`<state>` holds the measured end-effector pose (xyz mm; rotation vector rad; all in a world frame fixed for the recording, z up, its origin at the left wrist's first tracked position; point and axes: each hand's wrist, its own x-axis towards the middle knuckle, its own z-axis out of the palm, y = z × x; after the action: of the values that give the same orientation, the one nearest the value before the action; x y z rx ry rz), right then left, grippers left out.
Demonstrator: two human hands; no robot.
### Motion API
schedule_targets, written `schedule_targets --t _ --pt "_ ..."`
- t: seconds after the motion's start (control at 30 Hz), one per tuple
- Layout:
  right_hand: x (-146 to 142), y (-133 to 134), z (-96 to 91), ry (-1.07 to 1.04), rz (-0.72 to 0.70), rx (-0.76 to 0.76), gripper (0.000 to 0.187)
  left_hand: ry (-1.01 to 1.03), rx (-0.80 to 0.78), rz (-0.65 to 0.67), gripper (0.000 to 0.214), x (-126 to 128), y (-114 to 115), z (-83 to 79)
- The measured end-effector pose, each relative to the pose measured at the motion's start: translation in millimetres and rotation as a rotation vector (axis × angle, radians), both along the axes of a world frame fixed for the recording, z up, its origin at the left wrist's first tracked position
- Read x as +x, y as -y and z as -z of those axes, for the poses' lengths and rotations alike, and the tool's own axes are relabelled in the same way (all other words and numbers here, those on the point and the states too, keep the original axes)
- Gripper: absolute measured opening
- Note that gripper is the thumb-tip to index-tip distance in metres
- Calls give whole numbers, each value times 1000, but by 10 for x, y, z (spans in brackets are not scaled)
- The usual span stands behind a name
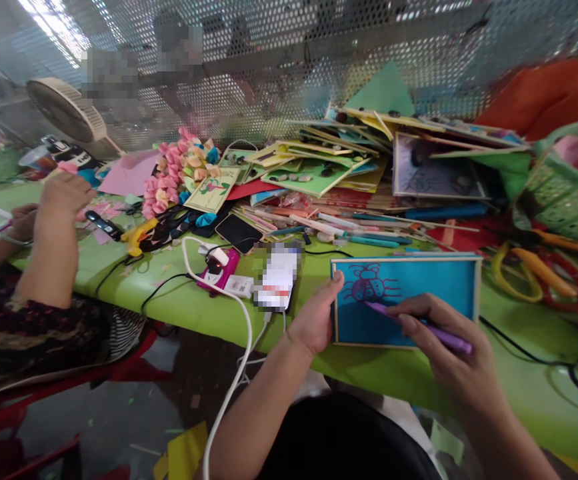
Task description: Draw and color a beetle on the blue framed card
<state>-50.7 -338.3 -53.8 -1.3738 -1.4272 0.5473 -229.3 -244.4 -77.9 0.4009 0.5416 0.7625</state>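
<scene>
A blue card with a thin wooden frame (433,283) lies at the table's front edge, a bug with several legs drawn on its left half. My left hand (316,317) grips the card's left edge, thumb on the frame; its other fingers are mostly hidden. In my right hand (461,353) is a purple marker (446,337), pinched between thumb and fingers. The marker's tip touches or nearly touches the card just below the bug's purple-coloured body (361,289). Left of the card lies a lit phone (276,277) with a white cable.
Scissors (543,273) lie right of the card, near a green basket (569,170). Behind are scattered pens (339,223) and a pile of framed cards (313,167). A pink power strip (219,270), cables and a yellow glue gun (139,237) lie left, near another person's arm (51,240).
</scene>
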Motion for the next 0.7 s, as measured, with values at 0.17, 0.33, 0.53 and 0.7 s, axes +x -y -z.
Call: schedule_targets --t 0.17,0.33,0.53,0.7 --pt "-8 -15 2 -2 -20 -2 18 -4 -9 -9 60 3 5 -12" --pt "-16 -11 -39 -10 4 -3 23 6 -15 -9 59 9 9 -38" --pt "5 -6 15 -14 20 6 19 2 -2 -16 58 7 3 -14" --pt "15 2 29 -31 20 2 15 -1 6 -5 60 0 4 16"
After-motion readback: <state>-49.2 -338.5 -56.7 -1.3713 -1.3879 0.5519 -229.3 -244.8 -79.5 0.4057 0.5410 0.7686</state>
